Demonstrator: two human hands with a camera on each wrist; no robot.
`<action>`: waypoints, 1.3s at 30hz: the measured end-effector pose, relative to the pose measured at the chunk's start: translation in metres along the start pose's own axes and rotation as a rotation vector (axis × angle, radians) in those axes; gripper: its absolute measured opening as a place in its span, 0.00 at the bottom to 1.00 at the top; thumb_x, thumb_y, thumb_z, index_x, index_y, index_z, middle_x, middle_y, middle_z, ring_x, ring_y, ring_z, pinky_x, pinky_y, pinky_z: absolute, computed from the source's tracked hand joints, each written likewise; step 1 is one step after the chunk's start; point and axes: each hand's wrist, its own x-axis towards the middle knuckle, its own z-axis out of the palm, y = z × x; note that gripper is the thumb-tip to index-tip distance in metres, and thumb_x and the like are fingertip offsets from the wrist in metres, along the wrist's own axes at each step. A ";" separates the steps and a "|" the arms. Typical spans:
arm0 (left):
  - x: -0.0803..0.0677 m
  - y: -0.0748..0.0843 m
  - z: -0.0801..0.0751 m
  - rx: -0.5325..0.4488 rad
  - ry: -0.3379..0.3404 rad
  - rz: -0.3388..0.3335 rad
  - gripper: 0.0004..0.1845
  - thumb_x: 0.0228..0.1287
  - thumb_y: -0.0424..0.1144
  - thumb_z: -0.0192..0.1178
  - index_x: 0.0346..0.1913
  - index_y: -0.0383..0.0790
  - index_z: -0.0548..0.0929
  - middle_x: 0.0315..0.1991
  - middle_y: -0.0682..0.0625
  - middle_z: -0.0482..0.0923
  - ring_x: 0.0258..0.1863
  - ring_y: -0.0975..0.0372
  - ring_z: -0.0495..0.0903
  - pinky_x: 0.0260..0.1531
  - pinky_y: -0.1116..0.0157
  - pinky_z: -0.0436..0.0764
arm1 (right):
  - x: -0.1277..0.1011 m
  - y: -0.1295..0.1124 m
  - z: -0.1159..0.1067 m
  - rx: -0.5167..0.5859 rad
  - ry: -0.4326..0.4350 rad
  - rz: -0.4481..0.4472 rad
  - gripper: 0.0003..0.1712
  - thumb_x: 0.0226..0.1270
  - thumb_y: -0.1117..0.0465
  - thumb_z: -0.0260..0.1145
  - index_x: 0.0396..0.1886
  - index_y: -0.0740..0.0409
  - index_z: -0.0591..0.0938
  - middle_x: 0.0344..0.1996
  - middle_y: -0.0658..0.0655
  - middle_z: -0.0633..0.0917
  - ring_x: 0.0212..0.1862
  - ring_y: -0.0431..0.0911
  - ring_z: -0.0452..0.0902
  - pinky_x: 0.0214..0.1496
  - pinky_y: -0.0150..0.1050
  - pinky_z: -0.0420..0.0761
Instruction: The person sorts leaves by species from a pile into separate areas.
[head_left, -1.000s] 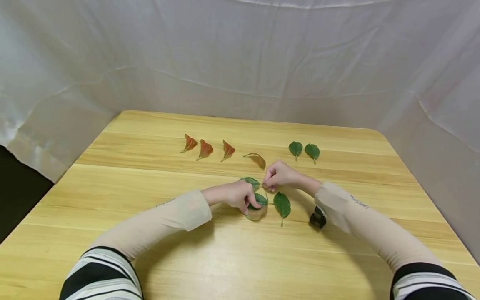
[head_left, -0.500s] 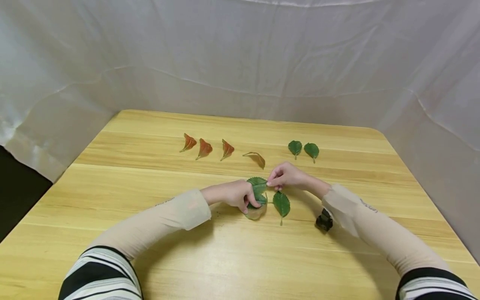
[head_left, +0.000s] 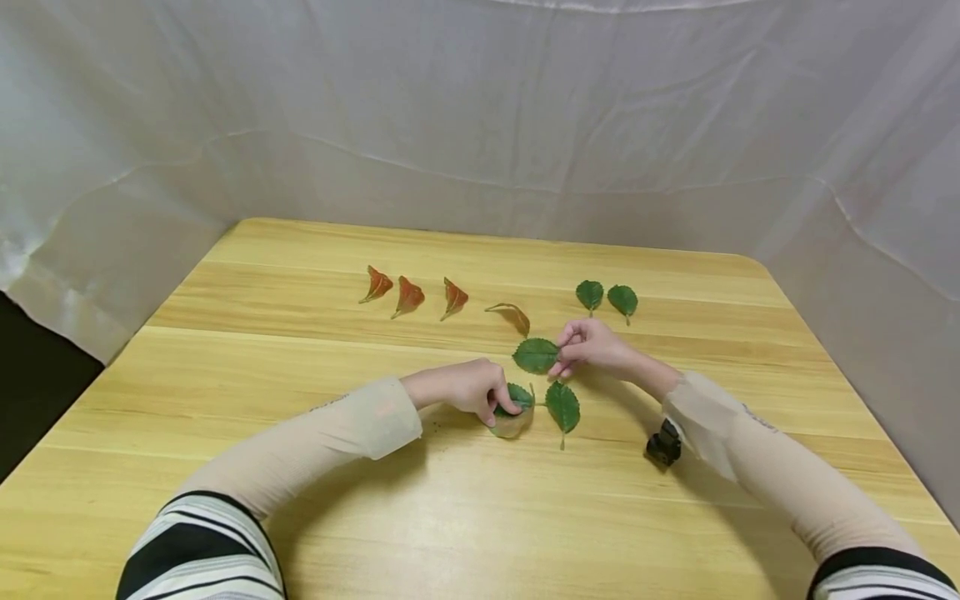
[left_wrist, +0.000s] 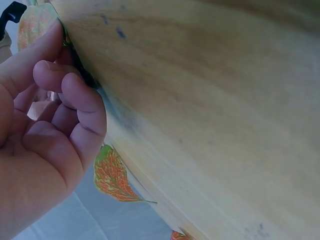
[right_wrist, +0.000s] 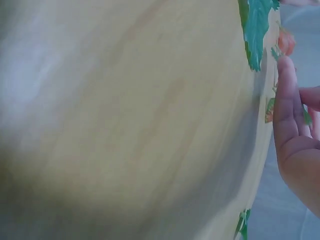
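Observation:
In the head view my left hand (head_left: 474, 390) rests low over the table, thumb and fingers pinching a green leaf (head_left: 519, 397). A paler leaf (head_left: 513, 427) shows just under that leaf. The left wrist view shows the curled fingers close up, with an orange-tinged leaf (left_wrist: 37, 25) at the thumb tip. Farther back, my right hand (head_left: 592, 346) pinches the stem end of another green leaf (head_left: 536, 356), whose blade points left. A separate green leaf (head_left: 562, 406) lies between the hands on the near side, stem toward me.
Along the back left lie red leaves (head_left: 409, 297) and a curled brownish leaf (head_left: 512, 317). Two green leaves (head_left: 622, 301) lie at the back right. A black wrist camera (head_left: 664, 444) hangs under the right forearm. Pale curtains (head_left: 480, 125) surround the wooden table (head_left: 450, 517).
My right hand has moved right and slightly away, drawing its green leaf out from beside the left hand. The left hand has stayed in place.

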 end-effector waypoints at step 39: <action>-0.002 0.002 0.001 -0.022 0.011 -0.018 0.19 0.46 0.25 0.65 0.45 0.38 0.82 0.13 0.50 0.74 0.09 0.69 0.59 0.13 0.76 0.62 | -0.037 -0.001 -0.073 0.135 0.483 -0.008 0.25 0.65 0.75 0.49 0.60 0.79 0.57 0.52 0.76 0.66 0.35 0.41 0.81 0.43 0.35 0.75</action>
